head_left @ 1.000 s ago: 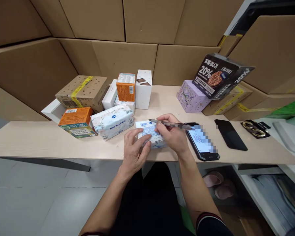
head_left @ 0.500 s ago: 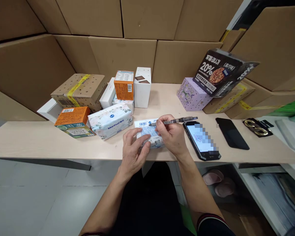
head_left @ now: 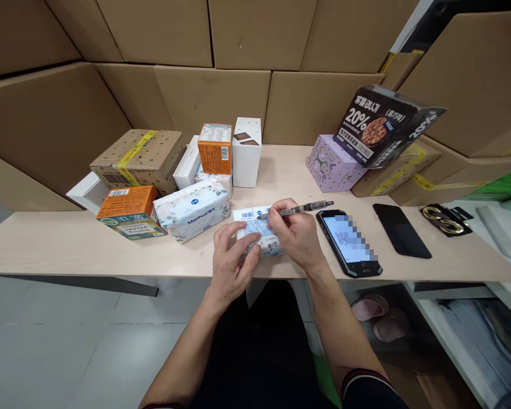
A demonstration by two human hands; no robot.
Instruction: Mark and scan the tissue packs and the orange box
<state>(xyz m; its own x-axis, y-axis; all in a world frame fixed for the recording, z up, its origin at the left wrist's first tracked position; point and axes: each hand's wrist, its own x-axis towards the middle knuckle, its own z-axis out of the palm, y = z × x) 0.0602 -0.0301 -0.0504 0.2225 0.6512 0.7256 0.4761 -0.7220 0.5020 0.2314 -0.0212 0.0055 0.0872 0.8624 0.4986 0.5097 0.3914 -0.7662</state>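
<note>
Big brown cardboard boxes are stacked up like a wall behind a long, pale wooden table. Near the front edge of the table lies a small white tissue pack with a barcode on top. The left hand rests on the pack with its fingers spread flat, pressing it down. The right hand is curled around a dark pen, and the pen tip touches the top of the pack by the barcode. Just beside the right hand lies a phone with its screen lit, and a second, dark phone lies a bit further right. To the left of the hands sits a bigger tissue pack with flowers on it, next to an orange box. At the back stand a white box and a purple box.
</note>
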